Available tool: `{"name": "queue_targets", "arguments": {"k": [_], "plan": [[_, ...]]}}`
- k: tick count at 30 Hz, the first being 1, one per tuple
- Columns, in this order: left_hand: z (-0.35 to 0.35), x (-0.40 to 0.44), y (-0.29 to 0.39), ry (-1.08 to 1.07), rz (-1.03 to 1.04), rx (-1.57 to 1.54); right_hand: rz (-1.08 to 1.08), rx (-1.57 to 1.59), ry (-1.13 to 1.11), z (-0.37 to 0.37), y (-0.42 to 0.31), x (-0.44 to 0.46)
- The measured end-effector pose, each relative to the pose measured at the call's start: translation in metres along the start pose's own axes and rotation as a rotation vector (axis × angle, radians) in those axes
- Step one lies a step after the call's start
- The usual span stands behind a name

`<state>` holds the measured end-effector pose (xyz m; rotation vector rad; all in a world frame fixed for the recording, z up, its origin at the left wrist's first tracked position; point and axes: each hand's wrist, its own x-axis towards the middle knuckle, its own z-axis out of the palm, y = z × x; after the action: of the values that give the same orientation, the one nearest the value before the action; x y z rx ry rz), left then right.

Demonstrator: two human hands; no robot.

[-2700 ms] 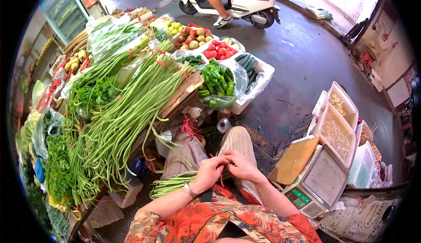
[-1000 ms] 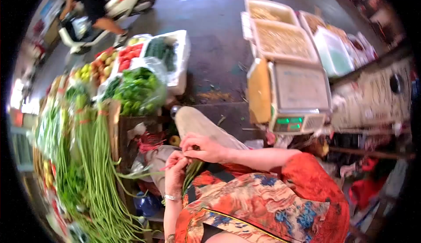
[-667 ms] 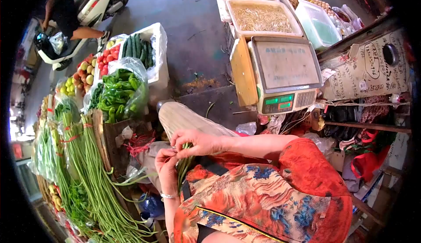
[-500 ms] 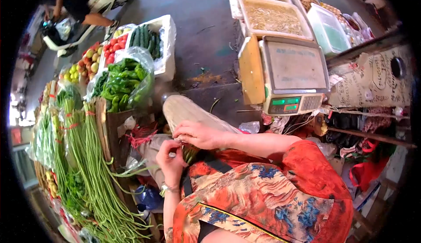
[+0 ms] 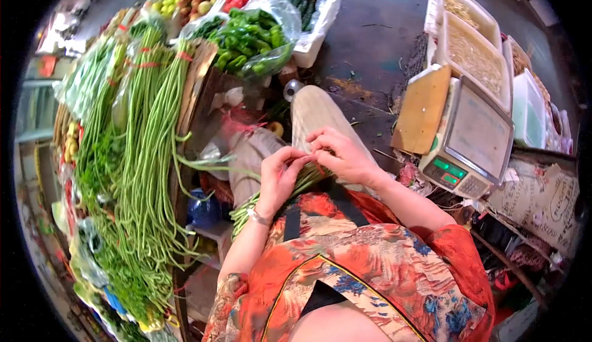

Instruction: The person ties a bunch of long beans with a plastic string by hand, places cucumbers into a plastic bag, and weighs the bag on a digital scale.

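Note:
Above my lap, my left hand [image 5: 280, 178] and my right hand [image 5: 340, 157] meet at the fingertips, at one end of a bundle of long green beans [image 5: 246, 211] lying across my thighs. A bit of red tie shows just under the fingers of my right hand. The fingers of both hands are pinched together; the left ones seem to pinch the tie, though it is mostly hidden. My right hand is curled over the bundle's end. To the left, tied bunches of long beans [image 5: 157, 132] lie on the stall.
Bagged green peppers [image 5: 253, 40] and a white foam box [image 5: 316, 40] of cucumbers stand ahead. On the right are a scale [image 5: 478, 129], a wooden board [image 5: 422, 111] and bins of bean sprouts [image 5: 475, 58]. A blue bag [image 5: 203, 208] sits left of my knees.
The view has swung back left, shifting the stall and scale rightward in the picture. The person on the scooter has left view. My hands, slightly apart at the fingers before, now meet at the fingertips.

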<state>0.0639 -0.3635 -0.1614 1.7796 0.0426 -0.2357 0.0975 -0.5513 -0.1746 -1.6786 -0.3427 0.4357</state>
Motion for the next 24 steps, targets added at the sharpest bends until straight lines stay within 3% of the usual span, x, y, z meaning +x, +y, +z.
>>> {"name": "queue_targets", "arguments": {"k": [3, 5, 6, 7, 9, 11, 13, 17, 19, 20, 22, 24], "plan": [[-0.012, 0.002, -0.007, -0.095, -0.305, -0.387, -0.061, 0.047, -0.031, -0.006, 0.008, -0.004], [-0.012, 0.004, -0.011, -0.044, -0.45, -0.464, -0.238, -0.201, -0.05, -0.011, 0.0, -0.01], [-0.012, 0.004, -0.015, -0.053, -0.468, -0.511, -0.346, -0.482, 0.014, -0.01, -0.014, -0.013], [-0.012, 0.005, -0.026, -0.09, -0.408, -0.303, -0.352, -0.48, 0.003, -0.007, -0.02, -0.015], [-0.007, 0.006, -0.028, -0.056, -0.291, -0.259, -0.376, -0.595, 0.014, -0.003, -0.027, -0.018], [-0.007, 0.008, -0.017, -0.056, -0.314, -0.306, -0.43, -0.611, 0.072, 0.001, -0.033, -0.014], [-0.008, 0.009, -0.016, -0.051, -0.34, -0.351, -0.303, -0.367, 0.035, 0.01, -0.027, -0.012], [-0.009, 0.014, -0.026, -0.08, -0.478, -0.61, -0.275, -0.228, 0.016, 0.019, -0.026, -0.01], [-0.01, 0.017, -0.015, -0.12, -0.488, -0.778, -0.071, -0.186, -0.071, 0.02, -0.026, -0.014], [-0.009, 0.017, -0.015, -0.159, -0.498, -0.837, -0.069, -0.188, -0.083, 0.018, -0.025, -0.015], [-0.006, 0.017, -0.019, -0.178, -0.485, -0.903, 0.185, 0.066, -0.107, 0.012, -0.022, -0.018], [-0.004, 0.019, -0.025, -0.225, -0.461, -0.965, 0.192, 0.174, -0.12, 0.009, -0.016, -0.021]]}}
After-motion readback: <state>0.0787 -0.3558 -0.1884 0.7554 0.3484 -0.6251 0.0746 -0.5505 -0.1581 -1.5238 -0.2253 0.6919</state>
